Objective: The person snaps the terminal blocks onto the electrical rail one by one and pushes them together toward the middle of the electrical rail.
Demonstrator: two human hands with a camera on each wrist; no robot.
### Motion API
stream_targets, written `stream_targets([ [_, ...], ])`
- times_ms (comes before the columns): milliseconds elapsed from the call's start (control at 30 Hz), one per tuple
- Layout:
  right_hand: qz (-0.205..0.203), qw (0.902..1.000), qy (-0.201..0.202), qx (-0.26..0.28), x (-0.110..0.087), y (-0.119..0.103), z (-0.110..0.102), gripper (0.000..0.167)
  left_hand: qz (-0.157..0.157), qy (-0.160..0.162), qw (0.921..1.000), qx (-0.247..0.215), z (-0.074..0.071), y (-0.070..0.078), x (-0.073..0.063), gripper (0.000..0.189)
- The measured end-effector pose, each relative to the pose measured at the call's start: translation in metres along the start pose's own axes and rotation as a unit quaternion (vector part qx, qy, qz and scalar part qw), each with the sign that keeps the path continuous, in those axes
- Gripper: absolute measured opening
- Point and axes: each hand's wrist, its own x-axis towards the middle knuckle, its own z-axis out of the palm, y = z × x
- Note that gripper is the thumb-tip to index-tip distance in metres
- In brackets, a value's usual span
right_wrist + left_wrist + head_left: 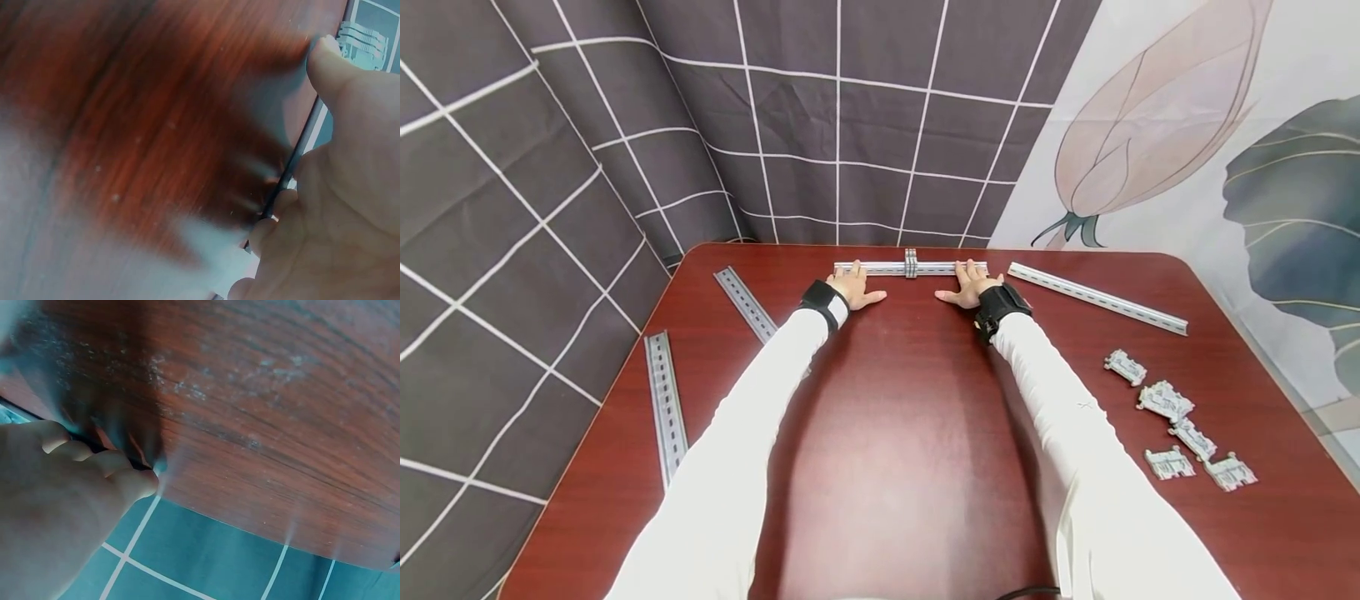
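Near the table's far edge, a slotted metal mounting rail lies crosswise. A small stack of grey terminal blocks sits at about its middle, also visible in the right wrist view as ribbed pale blocks beyond the thumb. My left hand lies over the rail's left end, fingers forward and thumb spread toward the middle. Over the right end, my right hand mirrors it, thumb pointing inward. Seen from the left wrist, the hand's fingertips are partly hidden behind the palm's edge.
Two grey slotted rails, one farther back and one nearer, lie on the left. A whitish slotted rail slants at the back right. Several loose terminal blocks lie at the right. Behind the table hangs a grid-patterned curtain.
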Motion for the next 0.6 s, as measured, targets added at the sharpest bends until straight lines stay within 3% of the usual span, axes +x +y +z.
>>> stream_targets([
  [300,-0.002,0.9999,-0.003,-0.016,-0.002,-0.001,-0.003,0.098,-0.008,0.008,0.9998,0.015,0.01,-0.005,0.018,0.085],
  [400,-0.002,0.9999,-0.002,-0.015,0.0,0.0,-0.005,0.092,-0.004,0.014,0.9998,0.015,0.007,-0.003,0.017,0.086],
  [600,-0.004,0.9999,0.006,-0.007,0.007,0.001,-0.002,0.094,0.0,0.011,0.9999,0.01,-0.001,-0.001,0.008,0.089],
])
